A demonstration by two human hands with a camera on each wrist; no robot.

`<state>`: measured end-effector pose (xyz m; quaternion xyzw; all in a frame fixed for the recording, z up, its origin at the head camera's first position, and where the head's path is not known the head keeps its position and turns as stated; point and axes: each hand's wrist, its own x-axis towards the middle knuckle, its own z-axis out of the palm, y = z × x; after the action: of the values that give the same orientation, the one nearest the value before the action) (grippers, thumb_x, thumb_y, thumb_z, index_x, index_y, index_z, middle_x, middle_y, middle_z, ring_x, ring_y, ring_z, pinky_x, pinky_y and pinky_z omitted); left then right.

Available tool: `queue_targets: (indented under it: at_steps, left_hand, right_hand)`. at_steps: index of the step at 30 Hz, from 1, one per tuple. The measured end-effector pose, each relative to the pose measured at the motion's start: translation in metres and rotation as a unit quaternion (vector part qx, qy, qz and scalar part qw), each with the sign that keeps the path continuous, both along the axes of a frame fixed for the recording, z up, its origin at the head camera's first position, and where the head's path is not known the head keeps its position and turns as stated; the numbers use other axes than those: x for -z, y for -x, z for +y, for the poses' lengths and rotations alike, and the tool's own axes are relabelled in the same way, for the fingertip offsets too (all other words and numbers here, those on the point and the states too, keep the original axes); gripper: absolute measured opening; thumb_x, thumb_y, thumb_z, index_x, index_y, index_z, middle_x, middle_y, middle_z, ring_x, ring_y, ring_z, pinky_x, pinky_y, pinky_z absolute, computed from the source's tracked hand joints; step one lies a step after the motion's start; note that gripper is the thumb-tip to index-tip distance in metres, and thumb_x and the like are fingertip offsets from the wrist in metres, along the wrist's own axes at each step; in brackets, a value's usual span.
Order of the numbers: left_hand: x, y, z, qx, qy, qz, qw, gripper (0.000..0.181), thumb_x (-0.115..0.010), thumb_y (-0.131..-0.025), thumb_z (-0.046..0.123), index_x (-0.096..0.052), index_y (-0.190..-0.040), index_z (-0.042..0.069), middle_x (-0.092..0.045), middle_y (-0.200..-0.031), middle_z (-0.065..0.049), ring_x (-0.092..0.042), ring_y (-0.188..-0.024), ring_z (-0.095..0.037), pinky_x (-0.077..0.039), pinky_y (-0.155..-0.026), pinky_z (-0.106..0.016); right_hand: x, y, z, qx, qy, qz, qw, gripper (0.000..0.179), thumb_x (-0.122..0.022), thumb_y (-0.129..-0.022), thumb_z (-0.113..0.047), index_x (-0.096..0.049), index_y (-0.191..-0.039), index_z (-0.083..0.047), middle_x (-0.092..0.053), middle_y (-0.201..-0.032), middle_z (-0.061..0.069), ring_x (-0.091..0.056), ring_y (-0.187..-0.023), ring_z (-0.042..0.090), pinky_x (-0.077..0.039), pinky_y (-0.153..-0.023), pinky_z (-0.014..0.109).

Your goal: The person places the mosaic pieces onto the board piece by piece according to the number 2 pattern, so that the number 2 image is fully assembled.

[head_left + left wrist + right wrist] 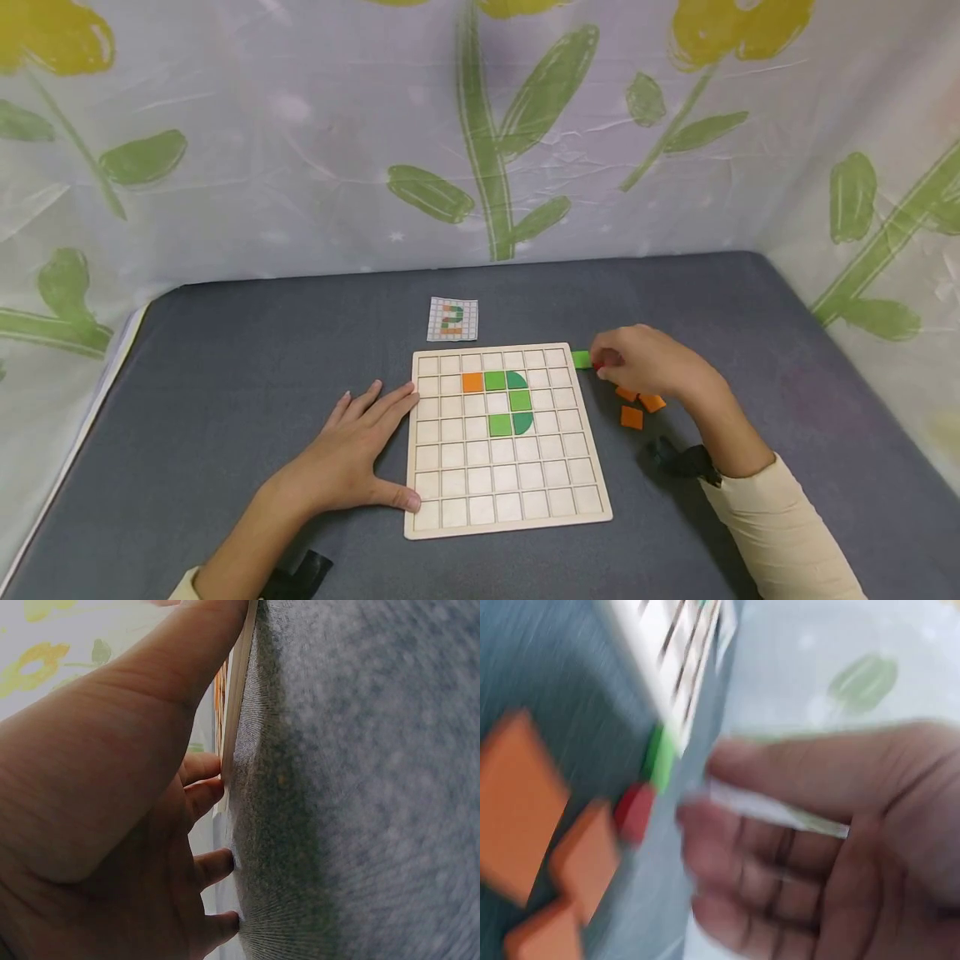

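Observation:
A wooden grid board (442,483) lies on the table, with an orange square (472,382), light green squares (521,401) and dark green rounded pieces (522,423) in its cells. Its left edge is held by my left hand (345,467), fingers spread and thumb (217,645) lower down the edge. Beyond the board's right edge, my right hand (648,358) hovers over a red piece (635,814) and a green tile (658,759). The right wrist view shows thumb and bent fingers apart, nothing between them. Orange tiles (632,417) lie below that hand.
A small pattern card (452,319) with a coloured figure on a grid lies behind the board. Dark grey cloth (300,333) covers the table. A floral curtain (300,167) rises behind it and at the sides. Black straps (678,458) hang at both wrists.

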<state>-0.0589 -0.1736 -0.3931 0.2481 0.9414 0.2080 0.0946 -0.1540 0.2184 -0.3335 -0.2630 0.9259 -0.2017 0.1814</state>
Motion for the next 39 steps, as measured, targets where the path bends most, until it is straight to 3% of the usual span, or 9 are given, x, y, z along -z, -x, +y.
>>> queue_targets:
  at_steps: [4,13,20,23,27,39]
  left_hand:
    - [-0.001,0.0,0.0,0.001,-0.001,-0.001,1.0,0.125,-0.071,-0.063,0.083,-0.031,-0.159,0.013,-0.029,-0.163,-0.004,-0.02,-0.147,-0.045,-0.011,-0.111,-0.071]
    - [-0.001,-0.001,0.0,0.001,-0.005,0.0,1.0,0.124,-0.07,-0.063,0.083,-0.031,-0.159,0.014,-0.028,-0.163,-0.004,-0.02,-0.147,-0.044,-0.011,-0.111,-0.071]
    - [0.002,0.0,0.001,0.004,-0.003,0.003,1.0,0.124,-0.07,-0.063,0.083,-0.032,-0.158,0.014,-0.029,-0.163,-0.004,-0.021,-0.147,-0.044,-0.012,-0.111,-0.071]
    - [0.001,0.0,0.001,0.004,-0.004,0.003,1.0,0.124,-0.071,-0.063,0.082,-0.032,-0.158,0.014,-0.029,-0.163,-0.004,-0.021,-0.147,-0.044,-0.012,-0.111,-0.071]
    - [0.001,0.0,0.001,0.005,-0.003,0.005,1.0,0.124,-0.071,-0.063,0.082,-0.032,-0.158,0.013,-0.029,-0.162,-0.004,-0.021,-0.147,-0.044,-0.012,-0.111,-0.071]
    - [0.002,0.001,0.0,0.002,-0.001,0.003,1.0,0.125,-0.07,-0.063,0.083,-0.031,-0.159,0.014,-0.028,-0.163,-0.004,-0.02,-0.147,-0.044,-0.011,-0.111,-0.071]
  right_hand:
    - [0.007,0.009,0.011,0.045,-0.043,-0.026,0.9977,0.014,-0.074,-0.092,-0.01,-0.066,-0.101,-0.003,-0.06,-0.081,0.002,-0.054,-0.068,0.017,-0.047,-0.065,0.036]
    - [0.012,0.015,0.014,0.037,-0.036,-0.048,0.9975,0.02,-0.078,-0.088,-0.012,-0.059,-0.092,-0.006,-0.059,-0.078,0.003,-0.052,-0.064,0.018,-0.043,-0.061,0.034]
    - [0.015,0.014,0.015,0.009,0.022,-0.051,0.9984,0.015,-0.071,-0.093,-0.009,-0.059,-0.084,-0.01,-0.055,-0.076,0.001,-0.049,-0.061,0.016,-0.041,-0.059,0.033]
    - [0.015,0.014,0.014,0.0,0.038,-0.066,0.9971,0.006,-0.068,-0.094,-0.002,-0.065,-0.095,-0.007,-0.058,-0.077,0.001,-0.052,-0.063,0.016,-0.045,-0.061,0.033]
    - [0.013,0.015,0.015,-0.013,0.061,-0.096,0.9934,0.021,-0.063,-0.093,0.005,-0.069,-0.111,-0.003,-0.065,-0.086,0.002,-0.058,-0.071,0.017,-0.051,-0.066,0.034]
    - [0.01,0.013,0.003,-0.008,0.144,-0.14,0.9796,0.007,-0.068,-0.093,0.001,-0.074,-0.095,-0.003,-0.074,-0.091,0.006,-0.067,-0.076,0.028,-0.055,-0.063,0.033]
